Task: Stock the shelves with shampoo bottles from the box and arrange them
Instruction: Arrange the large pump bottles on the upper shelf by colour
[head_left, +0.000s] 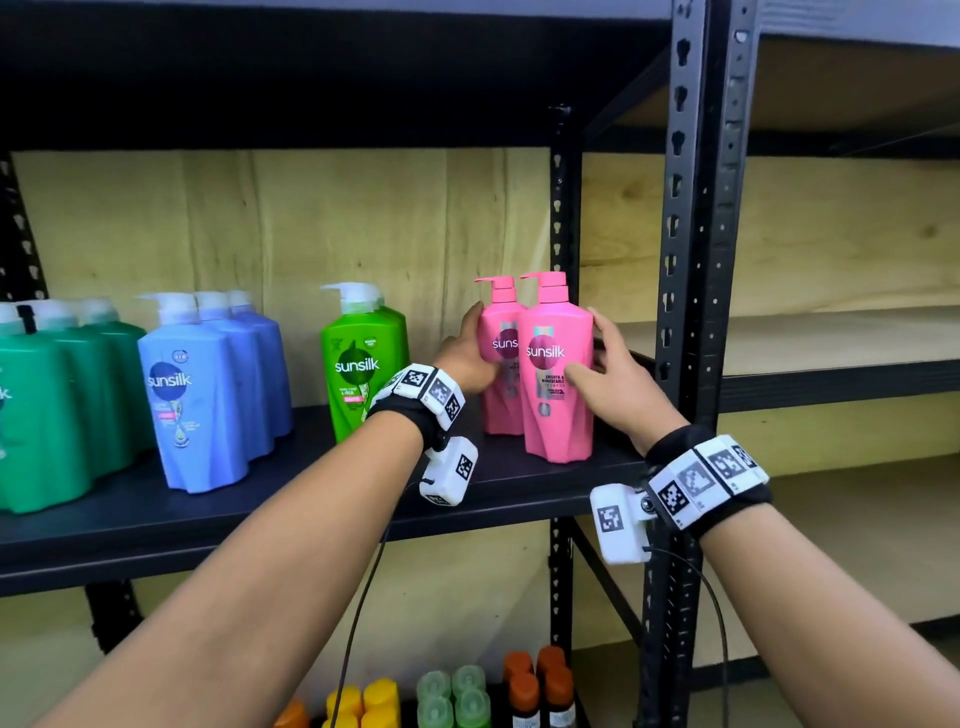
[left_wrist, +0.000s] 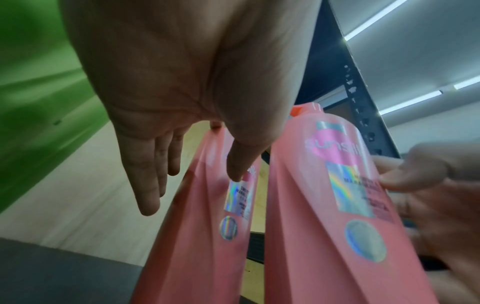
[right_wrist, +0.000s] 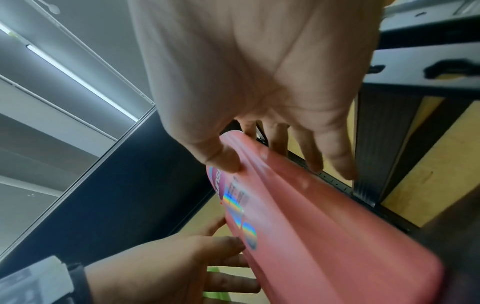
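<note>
We had the left hand (head_left: 467, 358) gripping the rear pink bottle (head_left: 500, 358) and right hand (head_left: 608, 364) gripping the front pink bottle (head_left: 558, 374) on the shelf (head_left: 291, 499), green and blue rows left of them already stocked, box unseen.

The head view is bright and sharp at centre, the dark upper shelf (head_left: 332, 73) in shadow, uprights bowed at the right edge. Both wrist views are blurred and stretched; ceiling strip lights (right_wrist: 80, 82) glare, and foil labels (left_wrist: 348, 189) flash rainbow.
</note>
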